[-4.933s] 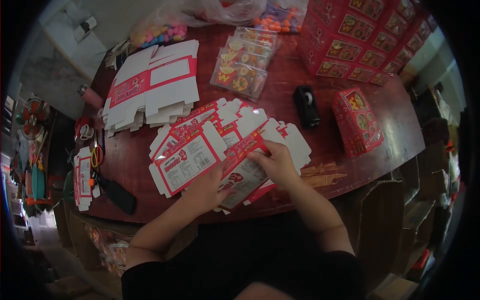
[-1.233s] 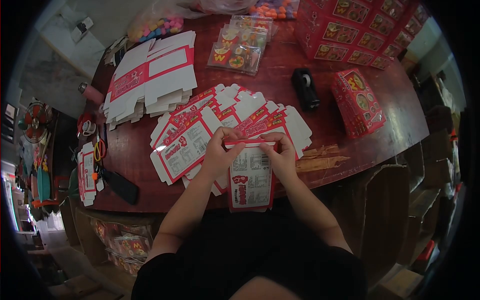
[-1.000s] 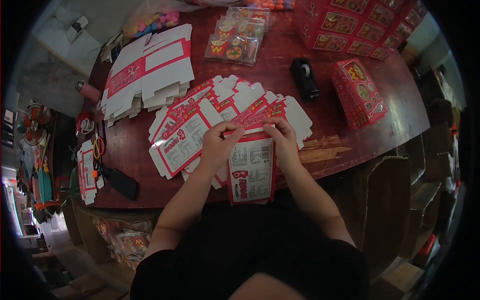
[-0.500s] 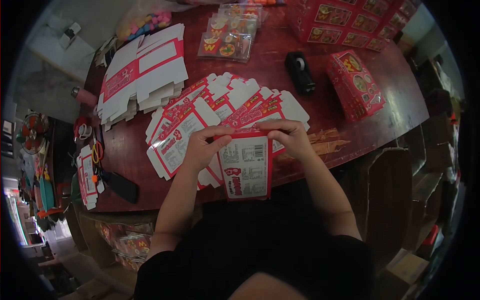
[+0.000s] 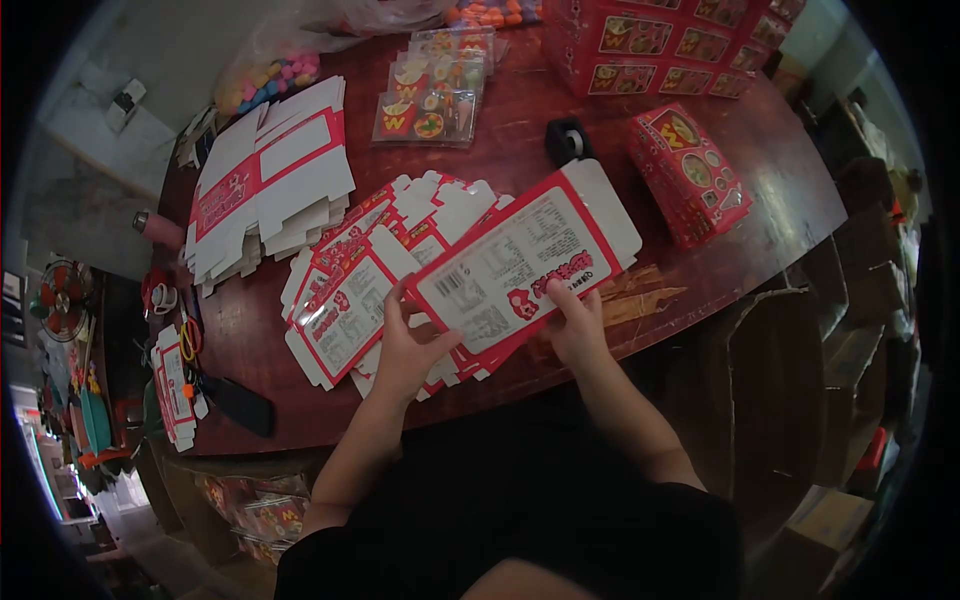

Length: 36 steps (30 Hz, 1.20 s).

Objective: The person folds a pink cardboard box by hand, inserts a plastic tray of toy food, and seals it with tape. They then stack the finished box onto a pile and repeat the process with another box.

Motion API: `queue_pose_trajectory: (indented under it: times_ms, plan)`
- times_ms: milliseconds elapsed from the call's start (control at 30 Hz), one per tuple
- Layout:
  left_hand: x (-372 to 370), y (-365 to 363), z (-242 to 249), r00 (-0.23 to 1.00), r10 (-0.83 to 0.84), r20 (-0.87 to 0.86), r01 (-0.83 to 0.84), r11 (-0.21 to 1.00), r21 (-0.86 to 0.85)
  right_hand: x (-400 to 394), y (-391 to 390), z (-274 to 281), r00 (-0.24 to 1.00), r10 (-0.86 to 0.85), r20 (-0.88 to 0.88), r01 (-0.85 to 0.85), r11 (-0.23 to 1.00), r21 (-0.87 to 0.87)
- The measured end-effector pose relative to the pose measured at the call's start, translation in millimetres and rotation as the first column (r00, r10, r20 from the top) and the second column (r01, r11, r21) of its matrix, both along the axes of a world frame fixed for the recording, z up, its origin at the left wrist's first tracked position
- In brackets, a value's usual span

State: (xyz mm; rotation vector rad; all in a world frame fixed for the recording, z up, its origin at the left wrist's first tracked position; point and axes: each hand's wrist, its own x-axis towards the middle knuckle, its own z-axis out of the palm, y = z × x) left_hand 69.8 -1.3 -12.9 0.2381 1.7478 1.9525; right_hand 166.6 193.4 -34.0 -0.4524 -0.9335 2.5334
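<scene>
While both hands keep it lifted clear of the table (image 5: 700, 270), the carton (image 5: 520, 268) slants up to the far right over the fanned flat cartons (image 5: 345, 290), printed panel facing up. Left hand (image 5: 405, 350) pinches its near-left end, right hand (image 5: 578, 325) pinches the near edge, likely steadying it for folding.

The carton (image 5: 520, 268) shows a white panel with black print, a barcode and a red border. At 12 o'clock, red boxes (image 5: 650, 50) carry yellow pictures. At 10 o'clock, the candy bag (image 5: 275, 75) holds pastel pieces.
</scene>
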Motion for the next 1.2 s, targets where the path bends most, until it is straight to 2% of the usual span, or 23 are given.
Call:
queue_pose_trajectory:
  times_ms: [33, 67, 133, 167, 200, 267, 300, 333, 400, 433, 500, 600, 667, 700, 767, 833, 867, 900, 933, 1000, 1067, 1133, 1200]
  plan:
    - [0, 1, 7, 0.995, -0.055, -0.086, 0.044, 0.991, -0.127, -2, 9, 4, 0.999, 0.038, 0.022, -0.039, 0.997, 0.067]
    - [-8, -3, 1, 0.976, -0.050, -0.212, 0.004, 0.977, -0.213, -1, 18, 8, 0.989, 0.115, 0.097, -0.130, 0.977, 0.168]
    - [-21, -7, 1, 0.975, -0.168, -0.143, 0.155, 0.983, -0.095, 2, 26, 20, 0.930, 0.257, 0.262, -0.333, 0.892, 0.307]
    - [-25, -7, 2, 0.967, -0.228, -0.113, 0.225, 0.974, -0.033, 3, 24, 25, 0.913, 0.304, 0.273, -0.381, 0.874, 0.301]
    - [-24, -2, 6, 0.947, -0.319, -0.033, 0.318, 0.947, -0.034, 3, 20, 29, 0.892, 0.351, 0.284, -0.430, 0.854, 0.295]
    - [-15, 2, 13, 0.925, -0.380, -0.005, 0.372, 0.907, -0.200, 5, 13, 24, 0.850, 0.423, 0.314, -0.515, 0.792, 0.327]
    - [-10, 6, 16, 0.913, -0.408, 0.011, 0.395, 0.875, -0.280, 7, 9, 20, 0.895, 0.358, 0.267, -0.437, 0.824, 0.360]
    - [-3, 11, 17, 0.946, -0.322, -0.041, 0.305, 0.925, -0.227, 8, 3, 16, 0.932, 0.289, 0.217, -0.354, 0.851, 0.387]
    - [9, 14, 8, 0.959, -0.280, -0.033, 0.272, 0.949, -0.160, 4, -7, 26, 0.990, 0.126, 0.061, -0.139, 0.864, 0.483]
    - [14, 14, 1, 0.965, -0.261, -0.026, 0.255, 0.958, -0.127, 5, -8, 25, 0.989, 0.104, 0.105, -0.142, 0.861, 0.489]
    - [21, 17, -2, 0.971, -0.201, -0.126, 0.195, 0.979, -0.057, 6, -10, 23, 0.980, 0.061, 0.188, -0.149, 0.852, 0.501]
    - [20, 19, 4, 0.965, -0.166, -0.204, 0.177, 0.983, 0.039, 5, -4, 17, 0.941, 0.188, 0.282, -0.305, 0.834, 0.459]
    - [5, 13, -5, 0.945, -0.230, -0.232, 0.231, 0.973, -0.027, 2, 3, -7, 0.964, 0.178, 0.200, -0.253, 0.849, 0.465]
    - [-4, 10, -11, 0.973, -0.213, -0.083, 0.220, 0.972, 0.083, 0, 6, -15, 0.973, 0.171, 0.153, -0.224, 0.855, 0.468]
    - [-16, 2, -38, 0.935, -0.250, -0.251, 0.236, 0.968, -0.086, -2, 8, -14, 0.990, 0.083, 0.116, -0.139, 0.750, 0.646]
    - [-13, 7, -30, 0.930, -0.143, -0.338, 0.148, 0.989, -0.011, -4, 8, -8, 0.999, -0.031, 0.027, -0.001, 0.635, 0.773]
    - [-1, 18, -22, 0.946, -0.007, -0.324, 0.059, 0.987, 0.150, -3, 9, -10, 0.997, -0.061, 0.042, 0.006, 0.636, 0.772]
    - [6, 25, -14, 0.950, 0.124, -0.287, -0.032, 0.952, 0.306, -3, 7, -5, 0.999, -0.042, 0.033, 0.005, 0.689, 0.725]
    - [5, 23, -15, 0.948, 0.072, -0.311, 0.012, 0.966, 0.259, -3, 4, 3, 0.999, -0.024, 0.026, 0.000, 0.739, 0.673]
    - [0, 19, -16, 0.939, -0.035, -0.342, 0.096, 0.982, 0.163, -4, 7, 3, 0.999, 0.028, 0.031, -0.042, 0.727, 0.685]
    - [-9, 16, -16, 0.953, -0.115, -0.282, 0.144, 0.986, 0.085, -6, 22, -14, 0.993, 0.096, 0.070, -0.114, 0.595, 0.795]
    - [-16, 16, -9, 0.944, -0.161, -0.287, 0.161, 0.987, -0.024, -8, 12, 8, 0.986, 0.071, 0.150, -0.158, 0.677, 0.719]
    - [-9, 24, 17, 0.961, -0.073, -0.266, 0.079, 0.997, 0.010, -10, 5, 29, 0.974, 0.059, 0.220, -0.189, 0.748, 0.636]
